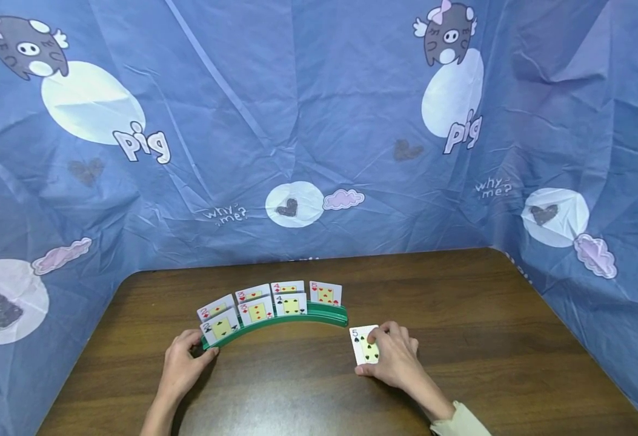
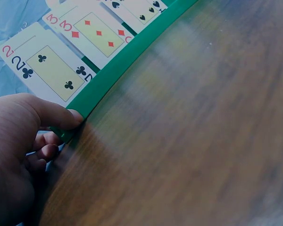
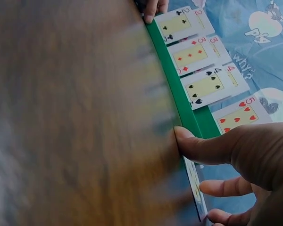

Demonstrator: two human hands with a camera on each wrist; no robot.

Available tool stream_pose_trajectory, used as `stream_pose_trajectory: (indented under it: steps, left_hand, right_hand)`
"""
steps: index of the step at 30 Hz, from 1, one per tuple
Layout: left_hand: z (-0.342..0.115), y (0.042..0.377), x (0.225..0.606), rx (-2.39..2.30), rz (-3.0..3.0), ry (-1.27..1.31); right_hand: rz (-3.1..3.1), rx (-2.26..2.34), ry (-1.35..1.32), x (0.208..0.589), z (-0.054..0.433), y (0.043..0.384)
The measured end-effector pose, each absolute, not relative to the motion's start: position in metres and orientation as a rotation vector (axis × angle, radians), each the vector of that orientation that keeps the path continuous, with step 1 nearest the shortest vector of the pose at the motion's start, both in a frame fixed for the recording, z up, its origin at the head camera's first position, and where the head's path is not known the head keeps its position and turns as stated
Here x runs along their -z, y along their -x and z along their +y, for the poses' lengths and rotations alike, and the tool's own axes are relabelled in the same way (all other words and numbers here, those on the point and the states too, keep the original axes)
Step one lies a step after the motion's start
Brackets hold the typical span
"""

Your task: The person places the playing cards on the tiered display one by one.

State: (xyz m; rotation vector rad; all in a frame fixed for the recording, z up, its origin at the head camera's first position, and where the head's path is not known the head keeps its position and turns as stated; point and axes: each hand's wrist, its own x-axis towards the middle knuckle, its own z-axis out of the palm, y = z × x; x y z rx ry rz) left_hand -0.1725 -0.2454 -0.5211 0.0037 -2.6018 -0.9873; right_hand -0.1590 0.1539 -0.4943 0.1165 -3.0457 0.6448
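A curved green card holder (image 1: pixel 326 312) stands on the table with playing cards propped in two rows. Its left end is gripped by my left hand (image 1: pixel 181 366), thumb on the front edge (image 2: pixel 75 117). My right hand (image 1: pixel 395 357) pinches the five of spades (image 1: pixel 358 352) just beyond the holder's right end; the right wrist view shows this card (image 3: pixel 194 183) nearly edge-on. In the front row are the two of clubs (image 1: pixel 222 327), three of diamonds (image 1: pixel 256 311) and four of spades (image 1: pixel 291 304). Behind them stand a red two, three and four, partly hidden, and the five of hearts (image 1: pixel 326 294).
The brown wooden table (image 1: pixel 297 393) has rounded far corners. A blue cloth (image 1: pixel 340 91) printed with pigs, hearts and clouds hangs along its back and both sides.
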Motion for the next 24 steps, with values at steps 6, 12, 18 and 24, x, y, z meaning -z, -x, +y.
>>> stream_pose_trajectory:
  steps: [6,12,18,24]
  left_hand:
    - [-0.246,0.173,0.52,0.997,-2.635,-0.028]
    - [-0.245,0.173,0.52,0.995,-2.62,-0.011]
    - [-0.245,0.174,0.521,0.978,-2.603,0.004]
    - [-0.246,0.174,0.521,0.985,-2.627,-0.009]
  right_hand:
    - [-3.052,-0.657,-0.157,0.494,0.155,0.161]
    - [-3.088,-0.658,-0.201,0.495,0.16,0.166]
    - [-3.085,-0.629,-0.236,0.495,0.161,0.168]
    - [-3.091,-0.669,-0.23,0.494,0.159,0.169]
